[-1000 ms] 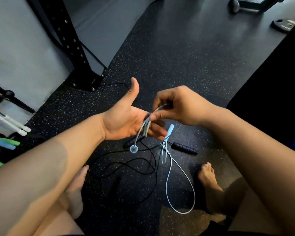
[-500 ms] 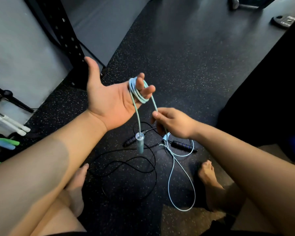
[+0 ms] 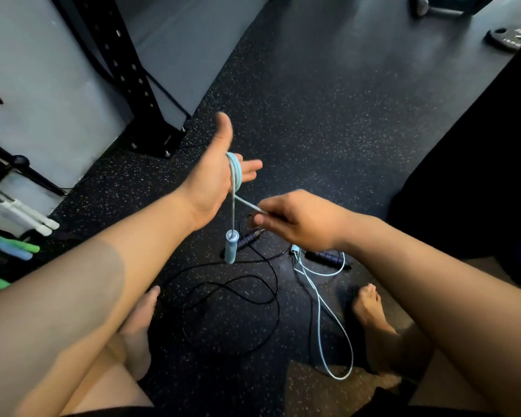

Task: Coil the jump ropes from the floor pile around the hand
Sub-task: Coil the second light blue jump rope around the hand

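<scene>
My left hand (image 3: pixel 215 176) is raised, thumb up and fingers spread, with several turns of a light blue jump rope (image 3: pixel 234 171) wound around its palm. One light blue handle (image 3: pixel 231 247) hangs down below it on a short length. My right hand (image 3: pixel 298 219) pinches the same rope just below and right of the left hand. The loose rest of the blue rope (image 3: pixel 331 320) trails to the floor in a long loop, and its other handle (image 3: pixel 295 250) lies there. A black jump rope (image 3: pixel 229 293) with dark handles (image 3: pixel 328 257) lies tangled on the floor between my feet.
A black perforated rack post (image 3: pixel 127 70) is bolted to the speckled rubber floor at upper left. White and green bars (image 3: pixel 18 230) lie at the left edge. A weight plate (image 3: pixel 509 37) sits far right. My bare feet (image 3: pixel 370 308) flank the ropes.
The left hand turned from palm-up to thumb-up with another turn of blue rope on it. My right hand moved up and right with the rope, and the loop on the floor got shorter.
</scene>
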`<action>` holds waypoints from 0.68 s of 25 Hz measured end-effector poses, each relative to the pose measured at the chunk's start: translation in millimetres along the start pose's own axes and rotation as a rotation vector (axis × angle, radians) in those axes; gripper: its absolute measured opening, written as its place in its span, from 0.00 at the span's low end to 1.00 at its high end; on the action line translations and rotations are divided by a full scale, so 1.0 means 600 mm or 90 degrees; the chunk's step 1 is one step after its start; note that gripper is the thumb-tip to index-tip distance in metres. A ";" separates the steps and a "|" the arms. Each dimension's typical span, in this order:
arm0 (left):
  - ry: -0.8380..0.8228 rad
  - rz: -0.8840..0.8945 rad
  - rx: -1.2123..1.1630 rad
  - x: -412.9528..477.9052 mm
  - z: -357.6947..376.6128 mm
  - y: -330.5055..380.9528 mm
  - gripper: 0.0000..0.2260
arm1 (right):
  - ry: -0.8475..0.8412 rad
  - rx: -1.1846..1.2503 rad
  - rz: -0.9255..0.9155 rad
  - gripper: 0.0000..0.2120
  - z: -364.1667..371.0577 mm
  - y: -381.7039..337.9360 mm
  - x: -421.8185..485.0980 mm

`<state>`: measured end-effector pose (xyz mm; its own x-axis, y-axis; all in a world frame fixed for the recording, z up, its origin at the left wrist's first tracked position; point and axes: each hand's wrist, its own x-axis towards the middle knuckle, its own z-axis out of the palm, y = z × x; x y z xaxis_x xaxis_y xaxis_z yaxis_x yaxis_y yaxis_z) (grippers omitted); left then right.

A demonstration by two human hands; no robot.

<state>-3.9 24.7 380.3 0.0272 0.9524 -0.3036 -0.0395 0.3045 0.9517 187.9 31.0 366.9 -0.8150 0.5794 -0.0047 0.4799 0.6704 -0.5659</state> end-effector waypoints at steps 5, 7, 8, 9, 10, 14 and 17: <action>-0.229 -0.108 0.219 -0.021 0.001 -0.003 0.55 | 0.128 0.013 -0.025 0.11 -0.047 0.019 0.002; -0.275 -0.122 0.208 -0.036 0.007 0.008 0.55 | 0.144 0.064 -0.003 0.11 -0.055 0.028 0.002; -0.291 -0.128 0.187 -0.040 0.009 0.013 0.54 | 0.150 0.096 0.004 0.11 -0.057 0.031 0.002; -0.306 -0.132 0.157 -0.042 0.010 0.017 0.53 | 0.155 0.132 0.008 0.12 -0.057 0.032 0.003; -0.318 -0.136 0.122 -0.043 0.010 0.022 0.51 | 0.161 0.165 0.012 0.12 -0.055 0.033 0.003; -0.302 -0.148 -0.058 -0.047 0.011 0.036 0.45 | 0.186 0.275 0.058 0.17 -0.037 0.040 0.008; -0.230 -0.130 -0.198 -0.048 0.006 0.035 0.44 | 0.166 0.324 0.126 0.17 -0.017 0.050 0.011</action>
<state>-2.2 3.6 409.1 0.4063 0.8246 -0.3937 -0.2911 0.5252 0.7997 200.2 59.8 358.4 -0.5884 0.8084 0.0160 0.3462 0.2698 -0.8985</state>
